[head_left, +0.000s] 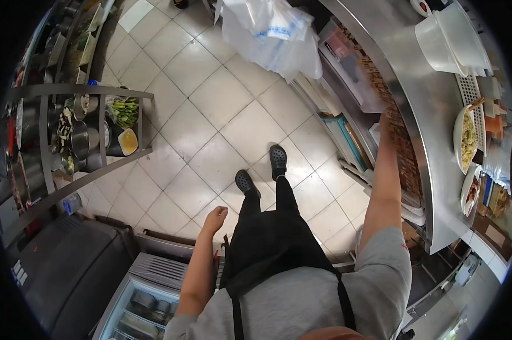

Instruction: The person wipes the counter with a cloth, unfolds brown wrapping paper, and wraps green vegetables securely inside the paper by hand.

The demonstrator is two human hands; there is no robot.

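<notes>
Bin [355, 73]: clear plastic, low on the right, beneath the counter [423, 107]; it lies at the far end of the right forearm [385, 170], its near end just beside the wrist.
Bin's long axis: roughly along the counter edge, slanting forward and to the left from the wrist.
Nearer arm: the right, by far; the left hangs well apart, across the body.
Right hand: hidden past the wrist, by the bin's near end; I cannot tell how far its fingers are open, whether it touches the bin, or what it has hold of.
Bin from that wrist: ahead and slightly left.
Left hand [214, 220]: fingers loosely curled, partly open, nothing visible in it; the bin is far off, forward and to the right.
Beside the forearm: a brown strip [402, 150] on its right, make unclear; blue-edged boards [349, 139] on its left, lower down.
Bag [273, 39]: clear plastic, left of the bin, over the floor.
On the counter: white tubs [451, 42] and 1 long dish [467, 141] of food.
Floor [205, 79]: pale tiles, 2 dark shoes [278, 161] on it, well left of the bin.
</notes>
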